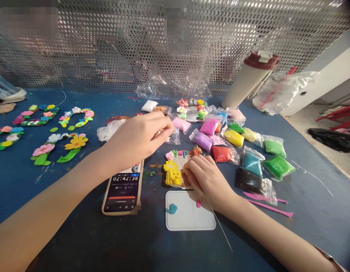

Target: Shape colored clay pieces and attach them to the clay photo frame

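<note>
My left hand [137, 138] hangs above the blue table [64, 241], its fingertips pinched together next to a small clear bag [174, 136]. Anything between them is too small to make out. My right hand [204, 181] grips the edge of a pale clay plaque [182, 160] topped with yellow, pink and orange clay figures. Below it lies a white plastic mat [190, 219] holding a blue clay scrap [171, 208] and a pink clay bit [198, 204]. A smartphone [123, 189] showing a clock lies under my left wrist.
Several bagged clay blocks [231, 141] in many colours spread to the right, with pink modelling tools [269, 207] beyond them. Clay flower wreaths [58, 149] lie at the left. A capped white tumbler [248, 77] and a perforated metal screen [175, 45] stand at the back.
</note>
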`<state>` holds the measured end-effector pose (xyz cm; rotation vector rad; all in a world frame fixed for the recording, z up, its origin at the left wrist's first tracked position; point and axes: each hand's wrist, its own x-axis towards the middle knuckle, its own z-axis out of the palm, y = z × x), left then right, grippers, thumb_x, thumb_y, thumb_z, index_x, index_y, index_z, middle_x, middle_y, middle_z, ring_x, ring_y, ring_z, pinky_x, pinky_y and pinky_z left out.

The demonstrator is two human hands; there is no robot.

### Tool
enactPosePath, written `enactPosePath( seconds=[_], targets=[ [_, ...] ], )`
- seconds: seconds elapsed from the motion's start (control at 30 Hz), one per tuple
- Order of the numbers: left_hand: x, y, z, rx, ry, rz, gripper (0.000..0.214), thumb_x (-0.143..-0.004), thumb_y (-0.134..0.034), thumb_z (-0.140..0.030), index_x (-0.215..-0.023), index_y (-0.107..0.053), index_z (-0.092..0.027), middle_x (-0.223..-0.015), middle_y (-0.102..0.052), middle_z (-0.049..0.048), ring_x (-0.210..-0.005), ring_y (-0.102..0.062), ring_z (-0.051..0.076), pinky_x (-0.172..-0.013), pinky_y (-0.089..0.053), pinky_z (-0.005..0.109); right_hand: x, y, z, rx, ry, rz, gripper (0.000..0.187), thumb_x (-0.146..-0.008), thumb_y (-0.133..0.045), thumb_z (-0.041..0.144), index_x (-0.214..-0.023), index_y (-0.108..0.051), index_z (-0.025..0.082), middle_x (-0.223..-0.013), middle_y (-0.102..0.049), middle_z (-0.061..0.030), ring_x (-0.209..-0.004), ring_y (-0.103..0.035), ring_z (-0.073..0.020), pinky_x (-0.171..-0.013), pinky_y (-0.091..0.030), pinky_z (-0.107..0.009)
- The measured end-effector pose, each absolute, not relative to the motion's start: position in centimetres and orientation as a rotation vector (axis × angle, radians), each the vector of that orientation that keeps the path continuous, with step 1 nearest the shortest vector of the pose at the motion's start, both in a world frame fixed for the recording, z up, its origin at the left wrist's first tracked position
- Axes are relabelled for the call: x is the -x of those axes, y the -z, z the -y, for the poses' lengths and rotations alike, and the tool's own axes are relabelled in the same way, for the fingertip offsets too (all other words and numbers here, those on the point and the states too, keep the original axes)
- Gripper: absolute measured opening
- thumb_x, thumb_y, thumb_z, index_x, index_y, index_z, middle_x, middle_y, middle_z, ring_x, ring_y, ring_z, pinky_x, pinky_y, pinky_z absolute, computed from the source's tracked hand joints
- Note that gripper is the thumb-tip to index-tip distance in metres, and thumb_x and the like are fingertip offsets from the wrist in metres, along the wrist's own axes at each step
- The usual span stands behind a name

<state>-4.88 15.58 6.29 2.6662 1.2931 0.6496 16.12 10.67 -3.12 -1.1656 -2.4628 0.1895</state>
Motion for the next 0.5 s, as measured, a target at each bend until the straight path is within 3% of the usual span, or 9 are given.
enactPosePath(
  seconds=[0.5],
  targets=[
    [4.70, -5.99, -15.54, -2.673, -0.619, -1.287, 0.022, -0.095, -0.044, -0.024, -0.094, -0.065, -0.018, -0.096, -0.067, 0.0041, -0.092, -0.063, 0.019, -0.078, -0.045, 0.031, -16.09, 3.21, -10.69, 1.168, -0.178, 2.472, 0.014, -0.084, -0.042, 0.008, -0.079, -0.050, 0.018, -0.077, -0.054, -0.0063, -0.072, -0.045, -0.0206, -0.069, -0.032, -0.034]
  ],
)
